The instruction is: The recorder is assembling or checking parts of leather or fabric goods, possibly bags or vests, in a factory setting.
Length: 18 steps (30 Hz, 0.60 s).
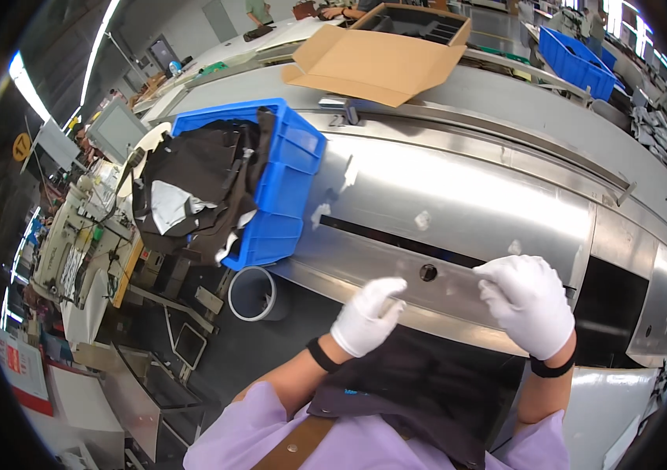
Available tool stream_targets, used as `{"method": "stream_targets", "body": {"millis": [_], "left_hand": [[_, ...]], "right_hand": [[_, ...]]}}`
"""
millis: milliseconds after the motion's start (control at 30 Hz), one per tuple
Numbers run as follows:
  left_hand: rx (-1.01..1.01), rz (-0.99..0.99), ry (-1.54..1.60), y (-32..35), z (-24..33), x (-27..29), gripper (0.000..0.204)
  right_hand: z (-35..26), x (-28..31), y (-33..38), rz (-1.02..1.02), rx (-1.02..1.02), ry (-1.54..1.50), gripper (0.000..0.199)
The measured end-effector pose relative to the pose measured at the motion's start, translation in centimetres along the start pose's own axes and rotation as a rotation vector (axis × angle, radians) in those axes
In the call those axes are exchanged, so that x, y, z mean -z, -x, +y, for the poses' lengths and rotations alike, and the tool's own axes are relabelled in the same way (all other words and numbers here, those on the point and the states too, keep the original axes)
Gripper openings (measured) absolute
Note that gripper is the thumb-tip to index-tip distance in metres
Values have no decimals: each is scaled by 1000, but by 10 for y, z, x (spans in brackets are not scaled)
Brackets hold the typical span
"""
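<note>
Wore white gloves on both hands, with a dark band at each wrist and lilac sleeves pushed up the forearms. Entered from the near edge, elbows bent, forearms angled up and slightly inward toward the steel worktop point(459, 196).

Left hand point(365, 317): held near the worktop's near edge, wrist bent, fingers curled loosely with the thumb and forefinger stretched to the right, apparently pinching the upper edge of a dark fabric piece point(420, 376). Could not tell how firm the pinch was.

Right hand point(528, 304): raised to the right of the left one, well apart from it, palm turned down, fingers curled over toward the left, fingertips close together at the near rim of the worktop. Looked clenched on the same fabric edge, though the contact itself stayed hidden behind the glove.

Dark fabric piece: hung between and below the two hands, draped down against the body, just near of the worktop's slot and its small round hole point(428, 272).

Far left on the worktop: a blue plastic bin point(290, 184) heaped with more dark fabric pieces point(192, 188). Further off, an open cardboard box point(373, 59). Below the bin, a grey tube point(254, 294).
</note>
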<state>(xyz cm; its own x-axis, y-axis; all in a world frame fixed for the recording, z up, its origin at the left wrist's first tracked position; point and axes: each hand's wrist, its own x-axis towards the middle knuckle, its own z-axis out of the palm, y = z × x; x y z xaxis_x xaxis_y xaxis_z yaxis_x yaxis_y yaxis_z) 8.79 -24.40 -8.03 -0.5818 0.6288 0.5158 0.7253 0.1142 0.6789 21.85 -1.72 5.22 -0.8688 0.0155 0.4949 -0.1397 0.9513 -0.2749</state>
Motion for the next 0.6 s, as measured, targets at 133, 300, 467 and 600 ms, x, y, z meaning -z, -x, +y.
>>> {"method": "stream_targets", "body": {"millis": [133, 300, 467, 600], "left_hand": [[-254, 327, -486, -17, 2, 126, 42], [369, 479, -182, -22, -127, 297, 39], [791, 8, 271, -53, -133, 307, 62], [422, -89, -316, -59, -135, 266, 66]], "right_hand": [[-35, 11, 19, 62, -119, -52, 17], [-84, -7, 39, -60, -174, -222, 14], [-116, -54, 66, -180, -285, -394, 13], [-131, -80, 81, -317, -327, -406, 16]]}}
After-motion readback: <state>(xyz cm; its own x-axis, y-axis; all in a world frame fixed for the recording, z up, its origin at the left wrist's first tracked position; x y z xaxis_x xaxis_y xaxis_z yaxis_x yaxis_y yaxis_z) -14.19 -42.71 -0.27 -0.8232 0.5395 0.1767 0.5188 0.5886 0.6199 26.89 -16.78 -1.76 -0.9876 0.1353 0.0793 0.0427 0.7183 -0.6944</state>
